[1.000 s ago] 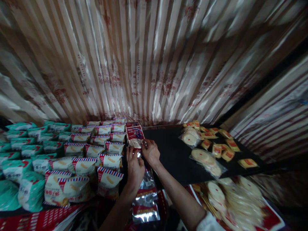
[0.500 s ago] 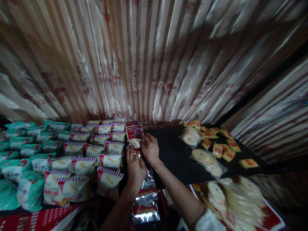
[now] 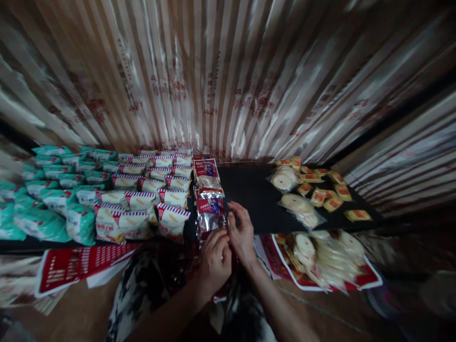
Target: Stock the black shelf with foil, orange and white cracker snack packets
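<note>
Two red foil packets with silver lower parts lie one in front of the other on the black tabletop: the rear packet [image 3: 209, 179] and the front packet [image 3: 211, 219]. My left hand [image 3: 215, 260] is at the near end of the front packet, its fingers curled in. Just right of that packet, my right hand [image 3: 242, 237] has bent fingers close to the left one. Whatever the fingers may hold is hidden. Below the hands, dark shiny material and a small red-and-white edge show dimly over my lap.
Left of the packets stand rows of white snack bags [image 3: 137, 202] and green snack bags [image 3: 59, 199]. On the right lie bagged round pale wafers [image 3: 302, 209] and small yellow packs [image 3: 333, 204]. A red tray [image 3: 374, 280] holds more bagged rounds. A striped curtain [image 3: 221, 85] hangs behind.
Both hands have drawn back from the rear packet toward me, their fingers now curled. The front packet's printed face is uncovered. The view has tilted downward.
</note>
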Available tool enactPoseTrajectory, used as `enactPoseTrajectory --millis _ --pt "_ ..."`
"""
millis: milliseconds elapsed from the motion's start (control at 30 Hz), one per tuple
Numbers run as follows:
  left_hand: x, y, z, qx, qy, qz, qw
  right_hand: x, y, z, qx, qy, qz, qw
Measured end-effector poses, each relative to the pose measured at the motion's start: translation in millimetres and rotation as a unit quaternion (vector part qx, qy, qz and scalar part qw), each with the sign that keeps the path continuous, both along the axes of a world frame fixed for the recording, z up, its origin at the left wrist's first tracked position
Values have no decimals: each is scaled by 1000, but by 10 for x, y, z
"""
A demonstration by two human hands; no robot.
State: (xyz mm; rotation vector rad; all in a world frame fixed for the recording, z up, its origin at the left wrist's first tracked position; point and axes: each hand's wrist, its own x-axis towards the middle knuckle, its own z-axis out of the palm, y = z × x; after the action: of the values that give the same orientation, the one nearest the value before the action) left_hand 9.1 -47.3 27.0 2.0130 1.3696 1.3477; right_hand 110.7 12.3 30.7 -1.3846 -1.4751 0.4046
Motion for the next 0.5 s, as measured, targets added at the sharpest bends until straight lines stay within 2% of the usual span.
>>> enactPoseTrajectory --millis 67,167,233,300,367,400,500 --pt "9 -282 -54 -46 -3 -47 998 70 -339 -101 -18 23 -37 999" --pt "-17 -653 -189 -126 16 -126 984 135 -836 -319 -87 51 -99 990" --pt "-70 -835 -294 -185 35 -169 967 139 -1121 -494 -147 63 -107 981" --pt "-149 -958 -405 -249 41 -185 950 113 -1340 -678 -207 75 -101 970" --pt "-242 -1022 -525 -308 19 -159 938 61 -1484 -856 -258 88 -99 957" --pt "-290 -1032 -589 -341 -8 -127 931 25 -1528 -937 -281 88 -91 951" --pt "-431 -984 -783 -446 -121 18 887 -119 -1573 -1125 -341 42 -28 939"
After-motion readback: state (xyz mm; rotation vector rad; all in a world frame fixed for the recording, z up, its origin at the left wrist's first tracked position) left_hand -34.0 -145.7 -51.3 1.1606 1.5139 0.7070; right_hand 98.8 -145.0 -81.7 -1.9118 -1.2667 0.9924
